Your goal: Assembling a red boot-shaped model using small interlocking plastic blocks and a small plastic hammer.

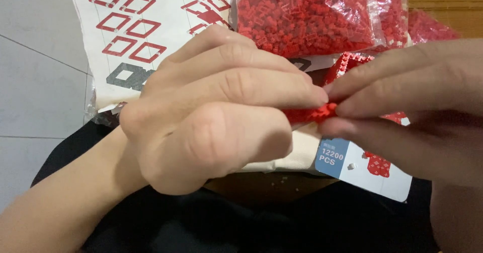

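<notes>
The left hand is curled into a loose fist near the middle of the view, its fingers bent over and its fingertips pinching one end of a small strip of red bricks. The right hand comes in from the right, its fingers stretched out and closed on the other end of the same strip, thumb below and fingers above. The strip sits between the two hands, held above the person's lap, and most of it is hidden by the fingers.

Just behind the right hand's fingers a larger block of joined red bricks shows partly, its studded top visible. Farther off lies a clear plastic bag packed with tiny red bricks, and another such bag lies to its right. At the far left is a white sheet printed with red outlined shapes and one grey one, resting on a pale tiled floor. Near the hands, under the right one, a white card with a blue corner and a small red picture lies on dark cloth that covers the lap.
</notes>
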